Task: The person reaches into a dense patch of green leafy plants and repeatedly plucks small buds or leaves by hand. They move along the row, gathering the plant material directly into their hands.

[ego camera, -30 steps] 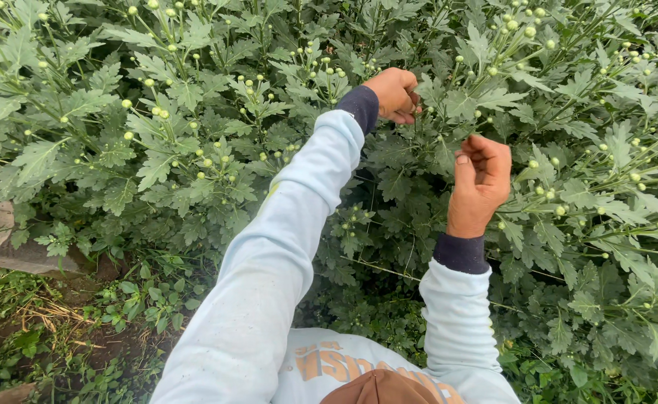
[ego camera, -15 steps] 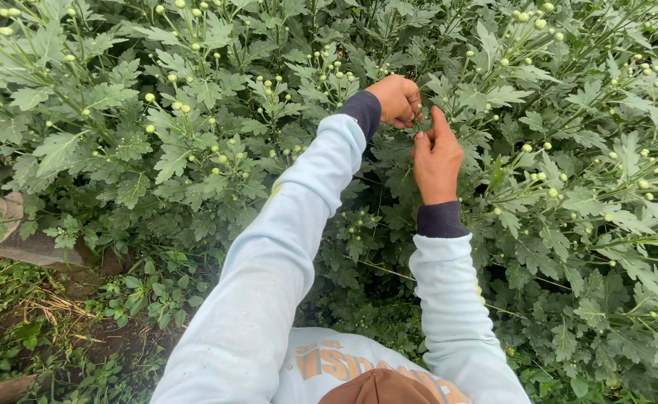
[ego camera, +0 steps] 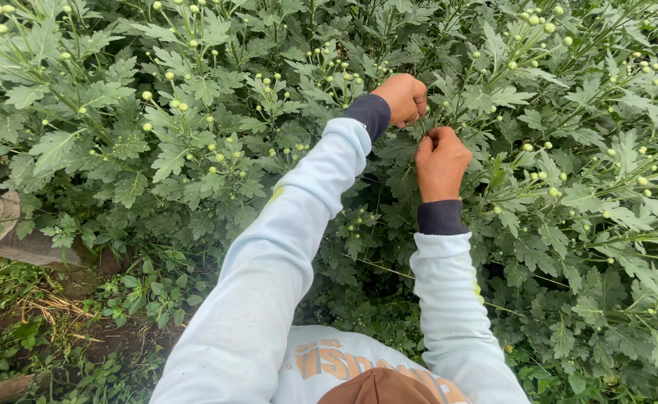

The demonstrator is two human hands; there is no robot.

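Green all round me: a dense stand of leafy plants (ego camera: 194,142) with deeply cut leaves and many small round pale-green buds (ego camera: 147,96) on thin stalks, filling the whole upper part of the view. My left hand (ego camera: 402,99) is up in the foliage at the top centre, curled into a loose fist, the fingers closed in on something among the stems; what exactly they pinch is hidden behind my knuckles, so I cannot tell more than that it is part of the plant. My right hand (ego camera: 441,163) sits just below and to the right of it, very near, almost touching, the back of it turned toward me. Its fingers (ego camera: 444,137) are folded in narrow, closed at the tips around a thin green stem (ego camera: 427,129) that runs up between the two hands. Both hands are at that same stem, in the middle of the bushes, with bud clusters to either side.

My sleeves (ego camera: 284,247) are pale blue with dark cuffs (ego camera: 442,218) at the wrists, the left arm stretched long across the middle of the view, the right one bent up from below. At the bottom edge shows the front of my pale shirt and a brown cap brim (ego camera: 378,387). To the lower left lies bare soil (ego camera: 97,329) with low weeds and dry grass, and a grey-brown stone or log (ego camera: 7,239) at the left edge, half under the leaves
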